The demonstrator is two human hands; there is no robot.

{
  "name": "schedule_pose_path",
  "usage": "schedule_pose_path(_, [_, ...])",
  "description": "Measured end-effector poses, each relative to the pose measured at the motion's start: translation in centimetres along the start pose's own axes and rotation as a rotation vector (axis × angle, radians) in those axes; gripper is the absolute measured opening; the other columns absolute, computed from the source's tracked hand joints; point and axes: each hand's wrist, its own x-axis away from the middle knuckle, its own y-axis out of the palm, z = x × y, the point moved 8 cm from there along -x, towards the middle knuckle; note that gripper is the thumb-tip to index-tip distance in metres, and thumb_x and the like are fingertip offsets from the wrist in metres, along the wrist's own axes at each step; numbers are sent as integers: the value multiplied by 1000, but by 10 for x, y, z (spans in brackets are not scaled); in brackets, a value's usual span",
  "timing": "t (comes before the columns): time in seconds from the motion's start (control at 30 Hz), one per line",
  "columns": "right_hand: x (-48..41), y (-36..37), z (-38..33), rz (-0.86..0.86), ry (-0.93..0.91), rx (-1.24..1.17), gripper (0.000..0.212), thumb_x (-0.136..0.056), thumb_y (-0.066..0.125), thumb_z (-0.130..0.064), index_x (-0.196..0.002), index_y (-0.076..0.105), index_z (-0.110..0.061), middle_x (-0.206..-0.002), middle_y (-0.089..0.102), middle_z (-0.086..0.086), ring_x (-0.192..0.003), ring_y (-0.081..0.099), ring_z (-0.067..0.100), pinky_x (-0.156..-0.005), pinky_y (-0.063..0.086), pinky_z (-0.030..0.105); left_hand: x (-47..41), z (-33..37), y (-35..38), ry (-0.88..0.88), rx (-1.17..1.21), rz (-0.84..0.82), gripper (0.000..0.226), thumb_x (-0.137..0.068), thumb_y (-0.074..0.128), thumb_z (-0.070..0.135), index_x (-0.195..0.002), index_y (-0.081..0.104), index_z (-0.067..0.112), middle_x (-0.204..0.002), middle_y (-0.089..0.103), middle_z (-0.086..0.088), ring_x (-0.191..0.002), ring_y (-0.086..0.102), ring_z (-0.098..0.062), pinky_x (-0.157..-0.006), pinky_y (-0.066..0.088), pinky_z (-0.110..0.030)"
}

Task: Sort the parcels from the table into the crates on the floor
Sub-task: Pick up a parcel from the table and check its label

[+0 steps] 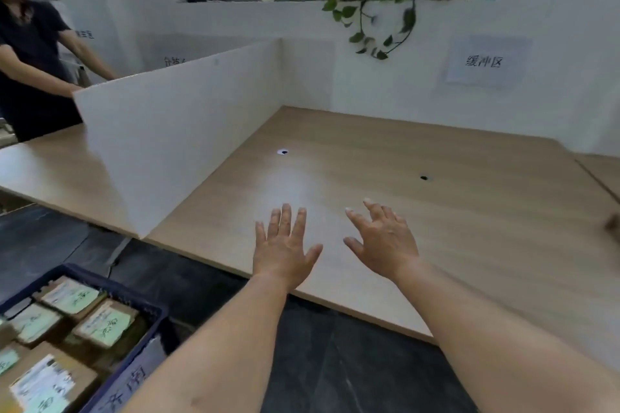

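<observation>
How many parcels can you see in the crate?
5 in the crate: far parcel, middle-left parcel, middle-right parcel, edge parcel cut by the frame's left side, big near parcel. More may be hidden beneath or off-frame.

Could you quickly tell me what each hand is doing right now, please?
Left hand: open, fingers straight, holding nothing.
Right hand: open, fingers spread, holding nothing.

Both arms are bare and reach forward, side by side. The left hand (pixel 283 248) is flat, palm down, with its fingers straight and spread a little, and the thumb sticks out to the side. The right hand (pixel 382 245) is near it, tipped a bit, with its fingers spread and loosely bent. Both hands hold nothing.
</observation>
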Motion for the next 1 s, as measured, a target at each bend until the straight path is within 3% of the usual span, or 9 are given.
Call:
schedule_pose_path(0.17, [38,-13,108,5,129,-7,61,-95,35,-56,-148,29,-27,-155,23,11,-138,28,28,-108,26,43,-15,111,15,103,53,-43,73,-96,15,62,-151,-16,26,-158,-24,-5,-146,-18,-23,-119,-5,-44])
schedule_pose_path(0.37, [92,-24,258,-46,277,23,69,-91,51,-47,-150,22,-25,-157,15,9,-139,21,27,-103,35,40,-28,276,28,306,85,-67,81,-94,30,63,-152,-13,25,-160,-19,-6,-149,-5,-24,-119,6,-41])
schedule_pose_path(0.5, [127,-23,343,-61,367,47,73,-90,52,-50,-151,18,-26,-157,14,9,-140,21,26,-104,35,39,-37,363,34,392,86,-71,83,-94,32,64,-152,-12,25,-161,-14,-6,-149,-3,-23,-119,8,-39])
schedule_pose_path(1.0, [222,-10,536,-82,616,71,66,-96,37,-53,-151,17,-22,-156,17,10,-137,25,25,-108,31,37,-50,564,84,593,74,-193,80,-94,27,65,-152,-13,26,-162,-7,-4,-149,-3,-21,-120,5,-40])
